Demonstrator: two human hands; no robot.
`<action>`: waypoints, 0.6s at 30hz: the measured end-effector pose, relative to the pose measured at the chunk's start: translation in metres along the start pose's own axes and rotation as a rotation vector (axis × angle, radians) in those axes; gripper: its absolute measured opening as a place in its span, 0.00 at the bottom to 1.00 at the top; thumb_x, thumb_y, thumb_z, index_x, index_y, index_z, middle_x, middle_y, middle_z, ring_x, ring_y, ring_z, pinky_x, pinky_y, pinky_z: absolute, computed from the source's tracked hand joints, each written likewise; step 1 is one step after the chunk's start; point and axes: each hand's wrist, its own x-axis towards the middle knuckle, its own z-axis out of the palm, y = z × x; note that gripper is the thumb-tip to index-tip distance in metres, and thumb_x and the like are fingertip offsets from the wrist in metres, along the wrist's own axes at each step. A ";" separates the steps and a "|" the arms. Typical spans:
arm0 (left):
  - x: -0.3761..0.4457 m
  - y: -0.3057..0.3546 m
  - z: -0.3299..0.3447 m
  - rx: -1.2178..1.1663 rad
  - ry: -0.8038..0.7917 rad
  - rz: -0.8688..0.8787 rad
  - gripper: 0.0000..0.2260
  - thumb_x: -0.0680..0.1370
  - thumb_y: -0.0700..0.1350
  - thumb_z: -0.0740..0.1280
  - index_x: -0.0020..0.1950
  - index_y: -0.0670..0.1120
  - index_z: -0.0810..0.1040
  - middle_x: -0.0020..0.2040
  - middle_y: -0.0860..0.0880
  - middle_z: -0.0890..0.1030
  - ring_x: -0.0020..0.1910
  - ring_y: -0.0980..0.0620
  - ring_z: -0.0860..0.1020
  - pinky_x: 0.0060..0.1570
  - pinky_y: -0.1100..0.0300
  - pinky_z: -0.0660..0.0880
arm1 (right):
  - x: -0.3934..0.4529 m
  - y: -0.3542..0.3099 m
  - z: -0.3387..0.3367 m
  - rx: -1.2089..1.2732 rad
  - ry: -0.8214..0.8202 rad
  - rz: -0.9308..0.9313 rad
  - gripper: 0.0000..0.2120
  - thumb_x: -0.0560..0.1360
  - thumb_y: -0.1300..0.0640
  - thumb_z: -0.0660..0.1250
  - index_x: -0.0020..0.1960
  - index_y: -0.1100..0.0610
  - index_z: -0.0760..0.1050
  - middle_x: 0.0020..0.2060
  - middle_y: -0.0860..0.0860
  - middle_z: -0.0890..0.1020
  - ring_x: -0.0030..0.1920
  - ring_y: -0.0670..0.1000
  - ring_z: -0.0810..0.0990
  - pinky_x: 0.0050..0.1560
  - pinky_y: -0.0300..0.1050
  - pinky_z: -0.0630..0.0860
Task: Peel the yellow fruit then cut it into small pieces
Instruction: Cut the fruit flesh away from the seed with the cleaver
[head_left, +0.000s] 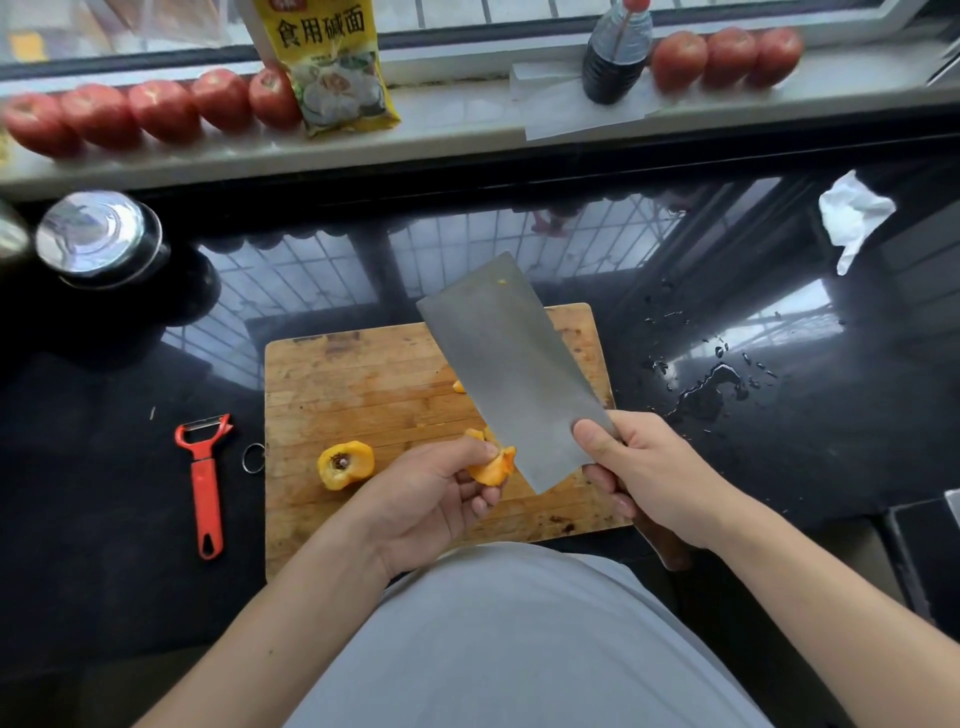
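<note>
Over the cutting board, near its front edge: left hand curled round a piece of yellow fruit, thumb on top, fingers beneath; right hand gripping the handle of a cleaver, thumb pressed on the flat of the blade, blade raised off the board and tilted away toward the board's far right corner, its near corner just beside the held piece; on the board, left of the left hand, a fruit half lying cut side up, dark stone hollow showing; two small yellow bits on the board at the blade's left edge; left of the board, on the black counter, a red peeler; right of the board, spilled water; beyond the board, a sill with tomatoes, a yellow packet and a dark bottle
</note>
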 end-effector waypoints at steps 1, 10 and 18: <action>0.000 0.000 0.000 -0.011 -0.008 -0.006 0.04 0.80 0.38 0.68 0.46 0.40 0.80 0.35 0.45 0.79 0.30 0.54 0.77 0.27 0.67 0.74 | 0.000 0.000 0.001 0.036 -0.013 0.002 0.17 0.82 0.44 0.61 0.38 0.49 0.77 0.28 0.52 0.71 0.25 0.51 0.66 0.27 0.45 0.67; -0.001 -0.002 0.001 -0.102 -0.064 -0.022 0.05 0.70 0.41 0.72 0.44 0.40 0.82 0.37 0.44 0.79 0.30 0.54 0.76 0.27 0.67 0.75 | -0.003 0.003 0.004 0.152 -0.082 0.031 0.21 0.84 0.45 0.59 0.34 0.41 0.78 0.26 0.49 0.70 0.23 0.50 0.65 0.28 0.45 0.70; -0.001 -0.004 0.005 -0.089 -0.031 -0.005 0.09 0.71 0.40 0.72 0.50 0.39 0.80 0.38 0.44 0.80 0.31 0.53 0.77 0.28 0.67 0.76 | 0.002 0.014 0.003 0.239 -0.063 0.082 0.16 0.81 0.43 0.63 0.43 0.54 0.78 0.30 0.52 0.70 0.24 0.50 0.66 0.27 0.44 0.71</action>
